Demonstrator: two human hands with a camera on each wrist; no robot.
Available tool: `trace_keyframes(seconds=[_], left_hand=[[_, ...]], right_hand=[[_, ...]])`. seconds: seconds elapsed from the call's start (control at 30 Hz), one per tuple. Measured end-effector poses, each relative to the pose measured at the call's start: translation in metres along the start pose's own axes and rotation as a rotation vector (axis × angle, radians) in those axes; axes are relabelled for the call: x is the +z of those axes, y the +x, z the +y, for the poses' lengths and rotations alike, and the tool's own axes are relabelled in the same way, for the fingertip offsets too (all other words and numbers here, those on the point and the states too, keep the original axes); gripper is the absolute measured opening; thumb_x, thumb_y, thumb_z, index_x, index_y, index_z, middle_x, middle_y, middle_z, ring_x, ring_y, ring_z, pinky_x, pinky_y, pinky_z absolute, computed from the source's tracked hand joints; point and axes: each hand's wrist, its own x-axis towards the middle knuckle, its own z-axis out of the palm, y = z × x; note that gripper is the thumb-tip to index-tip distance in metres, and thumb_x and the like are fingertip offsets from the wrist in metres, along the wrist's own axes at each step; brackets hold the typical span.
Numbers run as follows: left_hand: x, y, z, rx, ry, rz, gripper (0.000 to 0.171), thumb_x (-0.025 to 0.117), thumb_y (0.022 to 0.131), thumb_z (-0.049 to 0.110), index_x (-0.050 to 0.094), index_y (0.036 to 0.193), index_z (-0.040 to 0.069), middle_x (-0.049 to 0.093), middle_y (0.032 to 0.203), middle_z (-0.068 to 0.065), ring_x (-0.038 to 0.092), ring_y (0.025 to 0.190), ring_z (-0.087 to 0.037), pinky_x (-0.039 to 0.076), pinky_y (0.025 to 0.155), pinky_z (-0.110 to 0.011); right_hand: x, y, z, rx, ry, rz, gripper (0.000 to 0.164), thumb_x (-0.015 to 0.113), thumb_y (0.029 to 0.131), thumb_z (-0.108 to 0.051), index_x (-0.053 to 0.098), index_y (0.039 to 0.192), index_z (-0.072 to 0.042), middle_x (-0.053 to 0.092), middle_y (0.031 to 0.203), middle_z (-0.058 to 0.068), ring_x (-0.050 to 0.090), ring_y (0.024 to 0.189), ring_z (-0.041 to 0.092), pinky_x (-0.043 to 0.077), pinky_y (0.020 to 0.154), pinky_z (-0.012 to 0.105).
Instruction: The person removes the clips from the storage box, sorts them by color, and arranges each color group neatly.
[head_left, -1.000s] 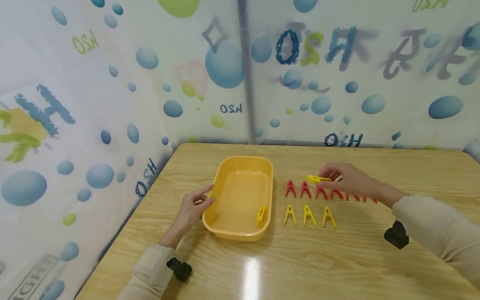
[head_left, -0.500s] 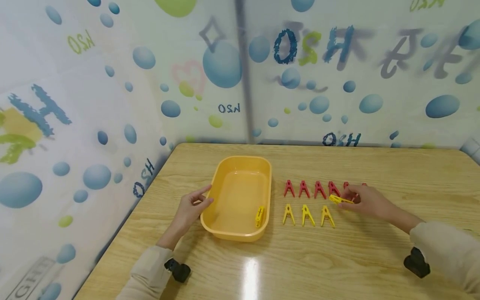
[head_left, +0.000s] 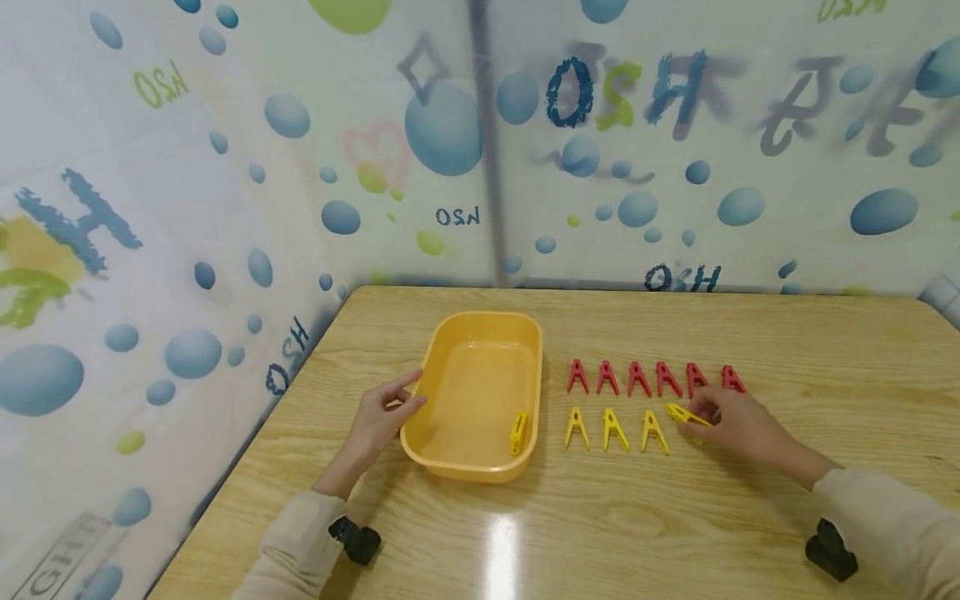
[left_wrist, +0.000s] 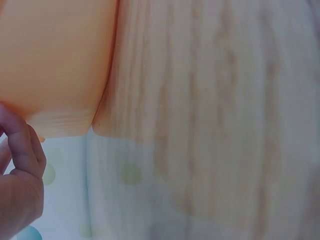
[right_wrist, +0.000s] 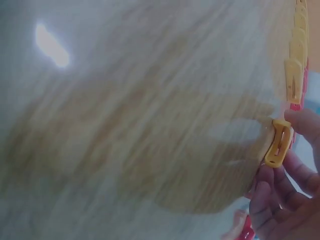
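Observation:
My left hand (head_left: 378, 419) pinches the left rim of a yellow plastic basin (head_left: 474, 375), thumb over the edge. One yellow clothespin (head_left: 518, 433) lies inside, by the basin's right wall. My right hand (head_left: 738, 425) holds another yellow clothespin (right_wrist: 279, 145) between thumb and fingers, low over the table at the right end of a row of three yellow clothespins (head_left: 615, 431). Behind that row runs a line of several red clothespins (head_left: 636, 379); the right hand partly covers those at its right end. In the left wrist view, curled fingers (left_wrist: 22, 145) touch the basin's outer side.
Everything stands on a light wooden table (head_left: 615, 517), its surface reflecting a bright light near the front. A white wall sheet (head_left: 600, 275) printed with blue bubbles rises behind the table and along its left side.
My right hand has brought the yellow clothespin from above the red row forward and to the right, down beside the yellow row. The left hand stays at the basin.

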Motion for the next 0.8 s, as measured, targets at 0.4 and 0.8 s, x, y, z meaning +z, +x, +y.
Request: trace_keyframes(seconds=[0.4, 0.8], left_hand=[[0.002, -0.004, 0.005, 0.016, 0.007, -0.001, 0.046, 0.060, 0.085, 0.013, 0.047, 0.129, 0.007, 0.052, 0.079, -0.007, 0.057, 0.063, -0.016, 0.050, 0.049, -0.027], [0.002, -0.003, 0.005, 0.011, 0.045, 0.024, 0.044, 0.061, 0.084, 0.013, 0.050, 0.127, 0.007, 0.052, 0.079, -0.007, 0.055, 0.062, -0.018, 0.048, 0.047, -0.024]], right_hand=[[-0.001, -0.005, 0.004, -0.051, 0.086, 0.060, 0.025, 0.066, 0.080, -0.023, 0.062, 0.092, -0.001, 0.055, 0.078, 0.000, 0.049, 0.068, 0.012, 0.043, 0.056, 0.022], [0.001, -0.010, 0.007, -0.086, 0.100, 0.103, 0.015, 0.064, 0.080, -0.008, 0.063, 0.093, 0.000, 0.058, 0.079, 0.000, 0.052, 0.069, 0.009, 0.046, 0.059, 0.022]])
